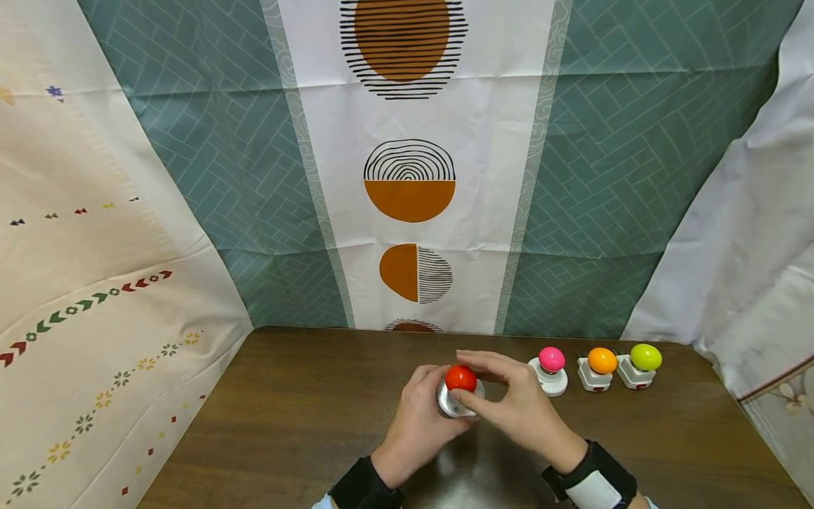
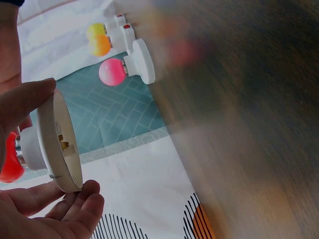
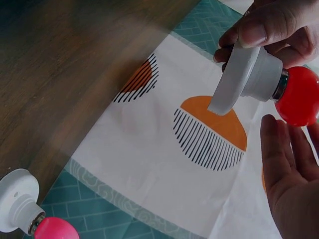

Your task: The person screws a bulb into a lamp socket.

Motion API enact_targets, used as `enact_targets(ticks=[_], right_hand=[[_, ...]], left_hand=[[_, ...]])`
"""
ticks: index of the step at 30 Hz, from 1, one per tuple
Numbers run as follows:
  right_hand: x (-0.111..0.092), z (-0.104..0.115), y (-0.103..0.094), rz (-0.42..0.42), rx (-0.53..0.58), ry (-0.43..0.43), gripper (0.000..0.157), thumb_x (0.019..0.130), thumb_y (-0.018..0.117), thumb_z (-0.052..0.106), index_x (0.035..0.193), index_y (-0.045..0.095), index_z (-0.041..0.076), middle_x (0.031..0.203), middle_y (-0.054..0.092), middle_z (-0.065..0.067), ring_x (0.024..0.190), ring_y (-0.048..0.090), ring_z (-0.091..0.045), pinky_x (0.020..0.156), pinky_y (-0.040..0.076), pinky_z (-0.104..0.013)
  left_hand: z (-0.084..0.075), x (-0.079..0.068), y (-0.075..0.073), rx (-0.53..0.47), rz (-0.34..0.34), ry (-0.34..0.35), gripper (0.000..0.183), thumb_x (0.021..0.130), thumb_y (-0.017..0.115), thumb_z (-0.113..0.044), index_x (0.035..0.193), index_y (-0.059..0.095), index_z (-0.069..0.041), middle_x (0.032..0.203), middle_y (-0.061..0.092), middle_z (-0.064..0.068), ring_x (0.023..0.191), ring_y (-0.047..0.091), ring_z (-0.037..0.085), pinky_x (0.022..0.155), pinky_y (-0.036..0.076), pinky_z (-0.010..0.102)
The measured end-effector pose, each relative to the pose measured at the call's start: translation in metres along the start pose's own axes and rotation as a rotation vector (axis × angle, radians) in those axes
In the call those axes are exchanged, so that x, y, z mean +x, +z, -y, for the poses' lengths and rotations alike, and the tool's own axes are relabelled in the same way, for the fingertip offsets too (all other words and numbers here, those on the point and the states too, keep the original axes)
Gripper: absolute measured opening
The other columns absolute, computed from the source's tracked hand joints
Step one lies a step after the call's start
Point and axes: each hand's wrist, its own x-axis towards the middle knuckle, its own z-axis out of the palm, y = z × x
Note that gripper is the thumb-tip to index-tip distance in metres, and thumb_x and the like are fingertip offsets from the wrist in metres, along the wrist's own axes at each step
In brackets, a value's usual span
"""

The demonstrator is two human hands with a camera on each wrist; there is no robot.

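A red bulb (image 1: pixel 461 377) sits in a white round-based bulb holder (image 3: pixel 244 74), which is off the table. My left hand (image 1: pixel 420 406) grips the holder's base by its rim, thumb on one side and fingers on the other. In the left wrist view the hollow underside of the holder (image 2: pixel 67 144) shows brass contacts inside. Around the red bulb my right hand (image 1: pixel 518 399) is spread, thumb on the near side and fingers on the far side. In the right wrist view its fairly straight fingers (image 3: pixel 274 149) are right by the bulb.
To the right on the brown table (image 1: pixel 305 410) stand a pink bulb (image 1: pixel 551 359) in a round-based holder, an orange bulb (image 1: pixel 602 360) and a yellow-green bulb (image 1: pixel 646 357) in squarish white holders. A patterned cloth (image 1: pixel 407 113) hangs behind the table.
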Motion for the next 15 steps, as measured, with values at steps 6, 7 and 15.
enact_targets(ticks=[6, 7, 15], right_hand=[[-0.002, -0.011, -0.001, 0.089, 0.031, 0.010, 0.048, 0.078, 0.070, 0.004, 0.124, 0.057, 0.008, 0.125, 0.055, -0.002, 0.110, 0.054, -0.021, 0.084, 0.045, -0.037], [-0.003, -0.015, -0.001, 0.097, 0.033, 0.006, 0.049, 0.079, 0.069, 0.003, 0.125, 0.056, 0.009, 0.125, 0.054, -0.002, 0.111, 0.053, -0.020, 0.085, 0.045, -0.037], [-0.009, -0.041, 0.003, 0.123, 0.074, -0.001, 0.043, 0.085, 0.067, 0.014, 0.126, 0.057, 0.015, 0.126, 0.054, 0.000, 0.112, 0.052, -0.017, 0.086, 0.044, -0.033]], left_hand=[[0.000, 0.000, 0.000, 0.009, -0.001, 0.001, 0.066, 0.066, 0.082, -0.035, 0.123, 0.055, -0.017, 0.110, 0.046, -0.008, 0.093, 0.050, 0.008, 0.081, 0.043, 0.023], [-0.001, 0.000, 0.000, 0.007, -0.001, -0.001, 0.066, 0.065, 0.082, -0.035, 0.123, 0.055, -0.016, 0.110, 0.046, -0.008, 0.093, 0.050, 0.008, 0.081, 0.043, 0.023], [-0.001, 0.000, 0.002, 0.007, -0.012, 0.006, 0.067, 0.064, 0.083, -0.032, 0.122, 0.055, -0.016, 0.110, 0.046, -0.008, 0.093, 0.051, 0.009, 0.080, 0.043, 0.022]])
